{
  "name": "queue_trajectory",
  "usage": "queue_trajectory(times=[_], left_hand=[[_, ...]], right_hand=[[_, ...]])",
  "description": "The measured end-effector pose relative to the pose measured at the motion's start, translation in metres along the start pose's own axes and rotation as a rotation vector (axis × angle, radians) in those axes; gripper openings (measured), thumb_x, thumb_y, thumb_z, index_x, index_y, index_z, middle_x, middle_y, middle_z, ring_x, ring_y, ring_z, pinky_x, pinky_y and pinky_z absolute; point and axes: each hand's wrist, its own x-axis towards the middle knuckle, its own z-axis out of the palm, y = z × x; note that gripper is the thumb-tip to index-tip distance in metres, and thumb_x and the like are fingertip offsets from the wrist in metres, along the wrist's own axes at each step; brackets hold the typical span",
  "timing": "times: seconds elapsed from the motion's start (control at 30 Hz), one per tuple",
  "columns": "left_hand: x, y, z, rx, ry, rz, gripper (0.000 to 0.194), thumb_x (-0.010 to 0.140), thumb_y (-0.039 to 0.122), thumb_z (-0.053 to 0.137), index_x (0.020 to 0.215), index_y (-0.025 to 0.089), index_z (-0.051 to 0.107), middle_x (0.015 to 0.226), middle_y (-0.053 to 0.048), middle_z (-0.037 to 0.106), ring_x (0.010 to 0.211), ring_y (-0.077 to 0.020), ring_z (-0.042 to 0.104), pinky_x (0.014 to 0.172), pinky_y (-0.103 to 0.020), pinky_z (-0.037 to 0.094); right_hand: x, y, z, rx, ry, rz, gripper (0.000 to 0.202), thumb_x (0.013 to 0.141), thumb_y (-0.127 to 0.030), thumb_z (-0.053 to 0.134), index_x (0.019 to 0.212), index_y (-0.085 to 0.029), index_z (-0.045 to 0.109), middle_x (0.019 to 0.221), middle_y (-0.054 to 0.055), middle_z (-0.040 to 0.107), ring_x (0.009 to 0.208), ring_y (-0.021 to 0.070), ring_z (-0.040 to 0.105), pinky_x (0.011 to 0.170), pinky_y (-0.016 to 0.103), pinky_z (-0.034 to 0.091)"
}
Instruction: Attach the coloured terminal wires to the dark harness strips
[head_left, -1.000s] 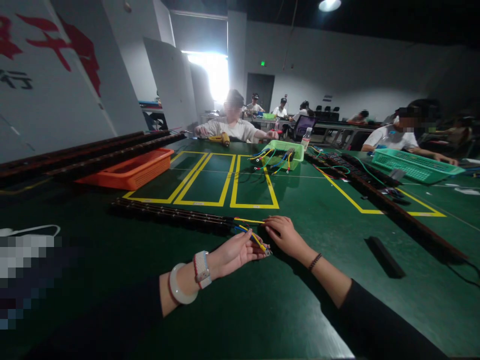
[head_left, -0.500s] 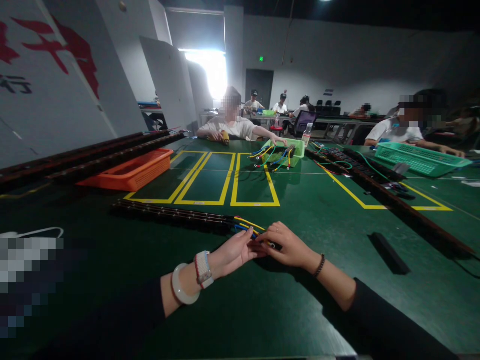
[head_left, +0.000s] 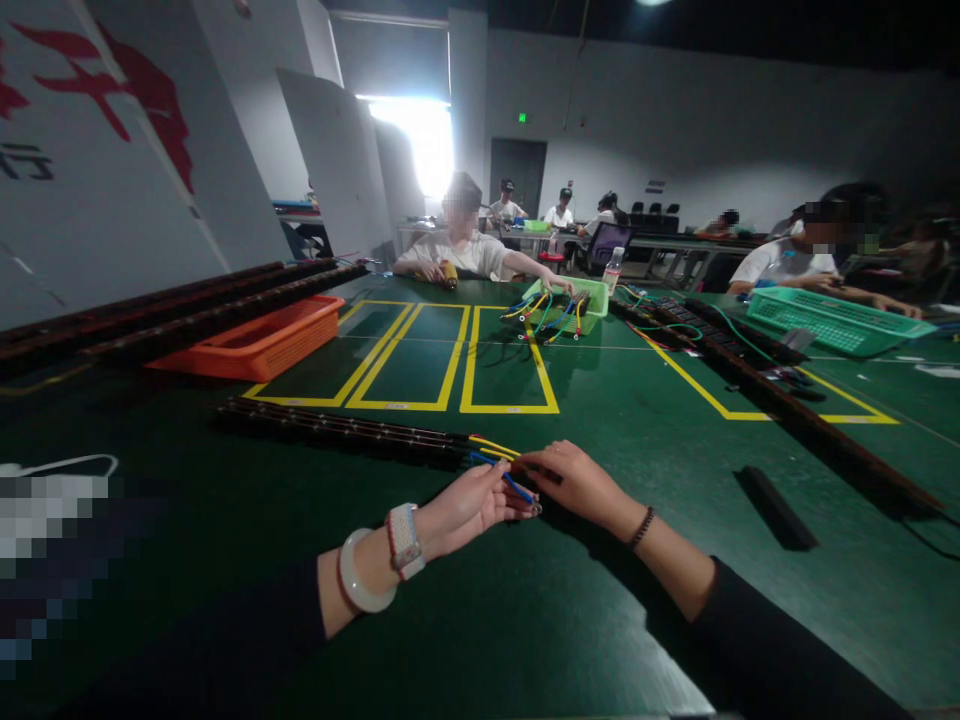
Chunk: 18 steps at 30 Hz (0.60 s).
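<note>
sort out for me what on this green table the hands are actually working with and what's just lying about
In hand:
- left hand and right hand, meeting at the coloured wires
- long dark strip that the wires run from

Lying about:
- orange tray
- green basket of wires, by another person's hand
- teal basket
- small black bar
- water bottle

Blue and yellow wires [head_left: 501,464] fanning from long dark strip's [head_left: 337,430] near end.
</note>
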Motion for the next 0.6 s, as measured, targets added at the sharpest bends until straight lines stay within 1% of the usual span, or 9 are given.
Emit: queue_trajectory(times=[0.13, 0.2, 0.37, 0.4, 0.47, 0.5, 0.53, 0.6], left_hand=[[0.0, -0.001, -0.002, 0.016, -0.003, 0.025, 0.016, 0.091, 0.023, 0.046, 0.097, 0.01, 0.052, 0.081, -0.012, 0.065, 0.072, -0.0182, 0.066, 0.076, -0.033, 0.05], [0.0, -0.002, -0.004, 0.023, -0.013, 0.027, 0.015, 0.089, 0.022, 0.049, 0.097, 0.01, 0.053, 0.079, -0.01, 0.064, 0.071, -0.0171, 0.065, 0.073, -0.031, 0.05], [0.0, 0.0, -0.004, 0.035, 0.015, 0.007, 0.015, 0.089, 0.022, 0.048, 0.096, 0.01, 0.054, 0.075, -0.007, 0.062, 0.066, -0.0139, 0.063, 0.067, -0.027, 0.05], [-0.001, 0.0, -0.003, 0.038, 0.024, 0.003, 0.014, 0.09, 0.022, 0.047, 0.095, 0.011, 0.054, 0.075, -0.006, 0.061, 0.065, -0.0132, 0.062, 0.066, -0.026, 0.049], [-0.001, 0.001, -0.001, 0.035, 0.029, -0.006, 0.013, 0.09, 0.021, 0.046, 0.094, 0.011, 0.053, 0.075, -0.006, 0.061, 0.064, -0.0125, 0.061, 0.066, -0.026, 0.05], [-0.002, 0.001, -0.001, 0.023, 0.027, -0.003, 0.011, 0.09, 0.021, 0.048, 0.093, 0.011, 0.053, 0.076, -0.006, 0.061, 0.065, -0.0123, 0.061, 0.066, -0.026, 0.05], [-0.002, 0.001, 0.0, 0.008, 0.026, 0.004, 0.01, 0.089, 0.02, 0.05, 0.092, 0.012, 0.053, 0.077, -0.006, 0.06, 0.065, -0.012, 0.061, 0.067, -0.026, 0.05], [-0.001, 0.001, 0.0, -0.02, 0.025, 0.015, 0.009, 0.086, 0.02, 0.055, 0.09, 0.012, 0.054, 0.079, -0.005, 0.06, 0.067, -0.0112, 0.06, 0.068, -0.026, 0.051]], right_hand=[[0.002, 0.008, 0.0, -0.223, 0.036, 0.063, 0.019, 0.091, -0.018, 0.05, 0.104, -0.017, 0.065, 0.082, 0.007, 0.064, 0.076, 0.0184, 0.056, 0.071, 0.031, 0.039], [0.003, 0.01, -0.001, -0.29, 0.042, 0.086, 0.019, 0.092, -0.018, 0.049, 0.1, -0.016, 0.066, 0.078, 0.007, 0.063, 0.074, 0.0188, 0.054, 0.07, 0.032, 0.037], [0.003, 0.007, -0.003, -0.344, -0.025, -0.006, 0.018, 0.092, -0.02, 0.05, 0.097, -0.017, 0.067, 0.072, 0.006, 0.06, 0.072, 0.018, 0.052, 0.068, 0.031, 0.033], [0.002, 0.005, -0.004, -0.355, -0.015, -0.011, 0.019, 0.093, -0.022, 0.049, 0.098, -0.017, 0.067, 0.072, 0.006, 0.06, 0.072, 0.018, 0.051, 0.068, 0.031, 0.033], [0.001, 0.001, -0.008, -0.355, 0.043, -0.012, 0.024, 0.094, -0.027, 0.045, 0.102, -0.017, 0.066, 0.076, 0.007, 0.061, 0.073, 0.0182, 0.051, 0.069, 0.032, 0.033], [0.0, -0.002, -0.011, -0.336, 0.064, -0.042, 0.027, 0.095, -0.031, 0.044, 0.106, -0.017, 0.064, 0.078, 0.007, 0.061, 0.074, 0.0183, 0.051, 0.069, 0.032, 0.034], [-0.001, -0.005, -0.013, -0.304, 0.068, -0.102, 0.031, 0.095, -0.037, 0.044, 0.11, -0.017, 0.063, 0.08, 0.007, 0.062, 0.074, 0.0183, 0.051, 0.07, 0.032, 0.034], [-0.003, -0.012, -0.016, -0.233, 0.026, -0.274, 0.042, 0.091, -0.048, 0.046, 0.117, -0.018, 0.059, 0.082, 0.007, 0.062, 0.075, 0.0182, 0.052, 0.072, 0.033, 0.036]])
